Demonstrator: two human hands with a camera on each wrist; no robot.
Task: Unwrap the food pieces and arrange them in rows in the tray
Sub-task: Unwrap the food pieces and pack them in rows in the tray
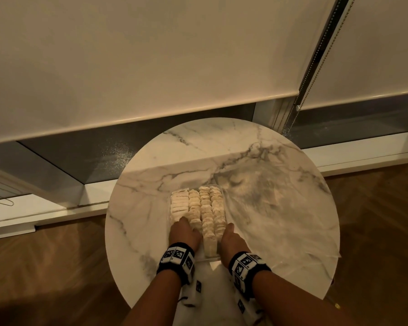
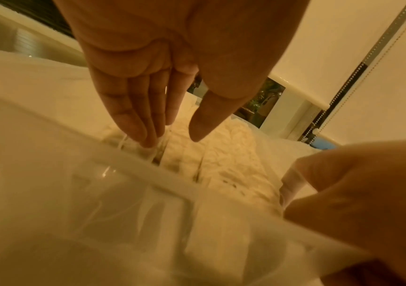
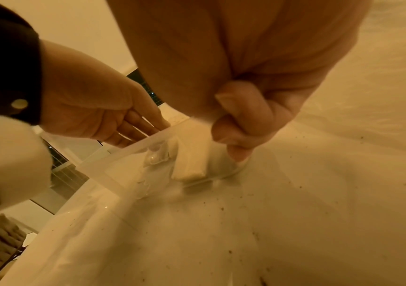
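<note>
Tray (image 1: pixel 212 256), lower centre of the head view on the table (image 1: pixel 280 189), packed with pieces (image 1: pixel 199 205): left hand (image 1: pixel 183 232) open, straight fingertips (image 2: pixel 145 142) on a near row, right hand (image 1: pixel 231 241) curled against the tray's right wall (grip unclear); a hard nudge could topple the rows.

Round white marble-patterned worktop (image 1: pixel 257 161): far half and right side bare, free approach from there. Clear plastic tray (image 1: pixel 211 257) sits near-centre, packed with four rows of pale food pieces (image 1: pixel 198 203); little gap between rows. Left hand (image 1: pixel 183 234) blocks tray's near-left corner, straight fingers (image 2: pixel 133 123) reaching down onto pieces. Right hand (image 1: pixel 231 238) blocks near-right edge, curled fingers (image 3: pixel 241 123) at tray rim. Cream roller blind (image 1: pixel 127 55) hangs beyond worktop's far edge.
</note>
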